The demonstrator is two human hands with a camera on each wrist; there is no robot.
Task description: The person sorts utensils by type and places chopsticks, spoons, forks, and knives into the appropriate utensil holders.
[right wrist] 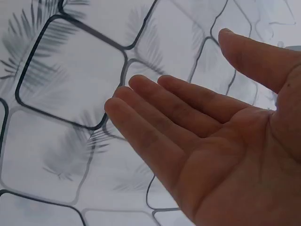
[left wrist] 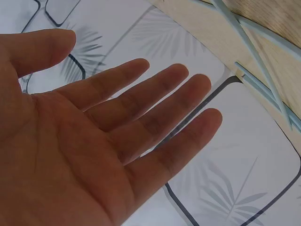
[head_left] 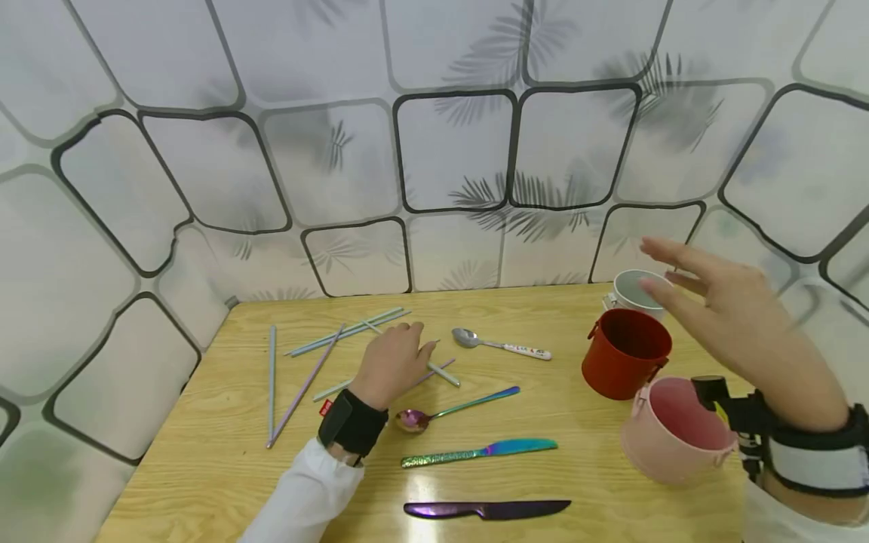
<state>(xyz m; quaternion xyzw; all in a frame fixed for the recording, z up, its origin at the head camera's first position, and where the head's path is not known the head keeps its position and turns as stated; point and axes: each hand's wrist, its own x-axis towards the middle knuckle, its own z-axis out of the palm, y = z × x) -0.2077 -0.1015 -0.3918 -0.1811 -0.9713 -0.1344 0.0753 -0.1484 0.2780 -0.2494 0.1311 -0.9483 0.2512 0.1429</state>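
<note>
Over a scatter of thin pale-blue, pale-green and purple straws, my left hand hangs palm down with its fingers extended. In the left wrist view its palm shows bare, and straws lie beyond the fingertips. A purple straw and a pale-blue straw lie to its left. My right hand is raised above the buckets at the right, fingers straight and holding nothing. Beneath and beside it stand a red bucket, a pink bucket and a white bucket.
A spoon with a white patterned handle lies behind a rainbow-coloured spoon. Closer to the front are a rainbow-coloured knife and a dark purple knife. Patterned cloth walls border the wooden table.
</note>
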